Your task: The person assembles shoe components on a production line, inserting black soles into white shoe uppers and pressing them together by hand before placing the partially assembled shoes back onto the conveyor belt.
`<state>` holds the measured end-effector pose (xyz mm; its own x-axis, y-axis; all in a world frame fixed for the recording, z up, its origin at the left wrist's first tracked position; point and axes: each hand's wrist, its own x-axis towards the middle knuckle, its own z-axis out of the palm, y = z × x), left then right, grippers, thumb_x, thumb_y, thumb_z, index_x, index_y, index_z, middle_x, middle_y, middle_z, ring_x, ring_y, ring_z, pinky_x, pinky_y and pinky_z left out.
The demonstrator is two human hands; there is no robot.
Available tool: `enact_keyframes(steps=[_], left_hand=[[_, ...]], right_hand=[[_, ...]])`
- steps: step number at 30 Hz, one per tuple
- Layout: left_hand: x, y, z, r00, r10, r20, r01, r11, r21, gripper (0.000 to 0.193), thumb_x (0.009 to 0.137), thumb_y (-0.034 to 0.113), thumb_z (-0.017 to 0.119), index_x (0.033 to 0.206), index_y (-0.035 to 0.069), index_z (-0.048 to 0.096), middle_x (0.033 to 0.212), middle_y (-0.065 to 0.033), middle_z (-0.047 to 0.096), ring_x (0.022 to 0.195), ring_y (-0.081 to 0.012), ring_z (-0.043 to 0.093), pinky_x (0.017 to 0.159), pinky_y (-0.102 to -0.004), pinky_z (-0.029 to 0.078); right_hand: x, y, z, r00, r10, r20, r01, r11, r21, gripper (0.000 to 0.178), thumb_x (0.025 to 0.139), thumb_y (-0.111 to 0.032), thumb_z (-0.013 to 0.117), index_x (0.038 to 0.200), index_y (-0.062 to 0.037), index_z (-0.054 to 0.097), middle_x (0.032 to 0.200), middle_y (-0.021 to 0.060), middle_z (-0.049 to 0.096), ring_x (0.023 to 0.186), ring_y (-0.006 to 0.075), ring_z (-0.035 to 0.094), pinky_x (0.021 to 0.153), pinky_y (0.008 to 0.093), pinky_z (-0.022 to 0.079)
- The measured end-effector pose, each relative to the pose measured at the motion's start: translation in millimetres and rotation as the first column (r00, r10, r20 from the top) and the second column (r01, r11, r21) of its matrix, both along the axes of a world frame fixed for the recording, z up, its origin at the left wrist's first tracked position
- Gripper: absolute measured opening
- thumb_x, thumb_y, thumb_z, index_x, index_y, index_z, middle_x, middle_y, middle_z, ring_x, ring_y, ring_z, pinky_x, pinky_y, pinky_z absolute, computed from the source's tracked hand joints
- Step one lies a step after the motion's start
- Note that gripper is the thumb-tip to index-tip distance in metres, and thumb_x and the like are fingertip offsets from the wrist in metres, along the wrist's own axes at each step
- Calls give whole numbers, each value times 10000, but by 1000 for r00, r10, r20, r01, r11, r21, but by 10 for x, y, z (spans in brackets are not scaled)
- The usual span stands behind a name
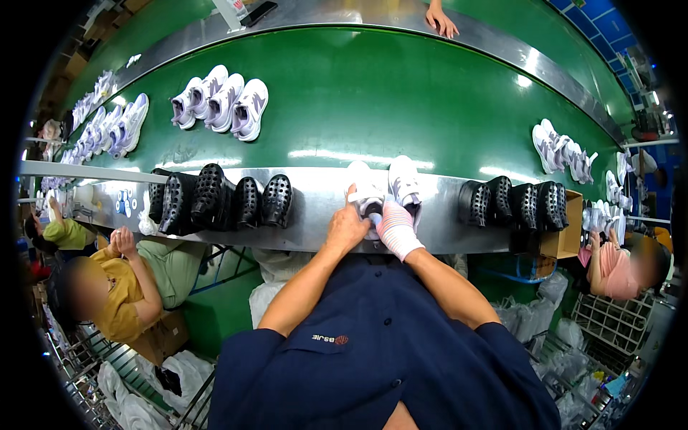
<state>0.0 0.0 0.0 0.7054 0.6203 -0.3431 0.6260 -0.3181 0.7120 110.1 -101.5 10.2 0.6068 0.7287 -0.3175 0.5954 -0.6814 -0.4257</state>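
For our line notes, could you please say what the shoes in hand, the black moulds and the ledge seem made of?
Shoes: white, matte, probably fabric or synthetic.
Moulds: black, studded, semi-gloss, likely plastic or rubber.
Ledge: bare metal, with brushed grey glare.

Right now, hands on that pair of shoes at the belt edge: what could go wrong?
1. The white shoes sit on the metal ledge at the green belt; a nudge could tip one off the near edge.
2. The left hand is bare, the right hand gloved: bare fingers could smudge the white uppers.
3. Black moulds stand close by; a wide elbow swing might knock them.
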Motion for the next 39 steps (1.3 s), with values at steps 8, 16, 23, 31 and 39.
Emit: enact_keyframes(steps=[8,16,23,31,39], left_hand=[[133,1,-166,986,139,-97,-118,973,197,821,785,44,607,1535,55,272,832,-282,696,787,-484,677,754,-552,531],[-166,-135,50,966,60,253,-122,964,237,730,801,103,742,1466,125,441,1188,-225,558,1116,-439,547,908,-497,497],[-28,-59,294,929,-285,238,117,833,540,298,822,73,701,1119,65,681,1176,-163,595,1097,-374,558,922,-464,474],[-193,-79,516,836,-440,328,133,742,657,272,789,69,683,1058,31,674,1128,-142,616,1085,-318,581,886,-425,476],[-73,-374,308,841,-515,164,454,838,303,579,777,127,786,1312,73,573,1121,-230,602,1055,-424,566,918,-497,476]], right_hand=[[-52,176,-134,997,-72,7,73,995,-62,279,858,-290,719,948,-32,663,900,224,700,872,418,683,780,507,539],[22,-10,127,995,-71,67,64,993,99,400,844,-303,752,1093,-10,643,966,239,703,911,429,678,811,479,548],[-16,-167,305,995,-26,-92,11,987,-162,425,869,-373,712,950,42,668,915,288,693,933,456,673,833,491,544],[150,-318,283,974,-167,-155,170,985,5,344,896,-326,682,942,14,653,885,285,683,912,446,672,782,479,539],[608,-743,57,898,-426,-106,430,903,11,372,820,-345,697,938,8,698,988,280,689,962,435,672,830,469,540]])
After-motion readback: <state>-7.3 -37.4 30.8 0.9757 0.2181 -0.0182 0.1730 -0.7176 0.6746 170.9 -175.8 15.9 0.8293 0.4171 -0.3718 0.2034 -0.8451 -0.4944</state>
